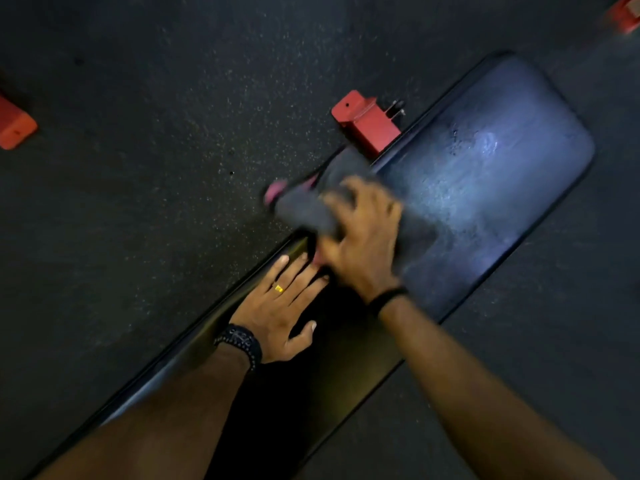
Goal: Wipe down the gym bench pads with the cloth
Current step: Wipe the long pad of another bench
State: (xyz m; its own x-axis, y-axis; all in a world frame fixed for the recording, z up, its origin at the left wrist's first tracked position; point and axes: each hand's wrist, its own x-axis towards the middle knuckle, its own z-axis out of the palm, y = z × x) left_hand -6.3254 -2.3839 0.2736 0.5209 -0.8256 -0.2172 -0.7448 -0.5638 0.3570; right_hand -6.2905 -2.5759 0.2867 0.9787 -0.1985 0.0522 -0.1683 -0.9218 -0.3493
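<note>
Right hand (363,237): fingers curled on grey cloth (308,209), blurred, at gap between bench pads
Left hand (284,306): flat, fingers spread, pressing near pad (294,393)
Far pad (485,188): beyond cloth, streaky
Red bracket (367,123): just beside cloth
Risk: cloth may snag on bracket

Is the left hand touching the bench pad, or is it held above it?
Touching. In the head view the left hand lies flat on the near bench pad, fingers spread straight on its surface, with no gap visible under the palm.
</note>
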